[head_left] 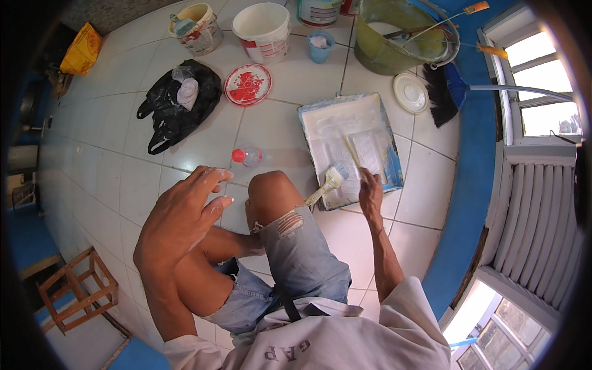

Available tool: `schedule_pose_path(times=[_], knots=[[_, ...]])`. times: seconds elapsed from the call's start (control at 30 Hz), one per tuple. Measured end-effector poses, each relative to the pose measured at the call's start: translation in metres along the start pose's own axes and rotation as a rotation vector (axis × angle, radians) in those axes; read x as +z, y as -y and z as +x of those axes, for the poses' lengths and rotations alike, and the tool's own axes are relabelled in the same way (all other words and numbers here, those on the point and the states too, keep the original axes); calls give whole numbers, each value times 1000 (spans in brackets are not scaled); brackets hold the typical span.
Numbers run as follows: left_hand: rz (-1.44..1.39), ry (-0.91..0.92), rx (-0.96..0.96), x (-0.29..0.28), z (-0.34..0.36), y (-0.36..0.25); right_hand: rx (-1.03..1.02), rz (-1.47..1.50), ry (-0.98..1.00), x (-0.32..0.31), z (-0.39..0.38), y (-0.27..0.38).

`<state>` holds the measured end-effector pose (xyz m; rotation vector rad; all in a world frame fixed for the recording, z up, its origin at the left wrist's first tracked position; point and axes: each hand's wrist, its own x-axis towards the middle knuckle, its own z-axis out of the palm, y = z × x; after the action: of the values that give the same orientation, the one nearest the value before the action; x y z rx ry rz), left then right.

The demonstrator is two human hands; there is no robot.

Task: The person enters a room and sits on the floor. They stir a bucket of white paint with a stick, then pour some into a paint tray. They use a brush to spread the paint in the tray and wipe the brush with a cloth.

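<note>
My right hand point(370, 192) is closed around the lower end of a thin, pale yellowish stick point(351, 150), whose far end reaches into the paint tray point(394, 161). White paint coats the inside of this blue-edged tray. Across its near left edge rests a paintbrush point(333, 176), bristles inside and handle pointing toward my knee. My left hand point(185, 213) hovers above my bent left leg, thumb and fingers apart, with white smears on the fingertips and nothing visible in it. Just beyond it, a small clear bottle point(248, 156) with a red cap lies on the tiles.
Farther off are a black plastic bag point(179, 117), a red-smeared lid point(248, 84), a white bucket point(262, 31), a paint-stained bucket point(200, 34), a blue cup point(320, 49) and a green bucket point(376, 49) with roller handles. A broom point(453, 86) leans by the blue wall. A wooden stool point(77, 287) lies left.
</note>
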<state>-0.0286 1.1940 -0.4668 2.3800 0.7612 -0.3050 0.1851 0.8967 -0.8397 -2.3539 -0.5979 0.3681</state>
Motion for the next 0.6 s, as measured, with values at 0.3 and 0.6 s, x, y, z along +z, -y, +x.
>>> schedule_pose_path(times=[0.3, 0.6], knots=[[20, 6, 5, 1, 0, 5, 6, -72, -8, -22, -1, -18], [16, 0, 29, 0, 0, 3, 40, -39, -6, -17, -9, 0]])
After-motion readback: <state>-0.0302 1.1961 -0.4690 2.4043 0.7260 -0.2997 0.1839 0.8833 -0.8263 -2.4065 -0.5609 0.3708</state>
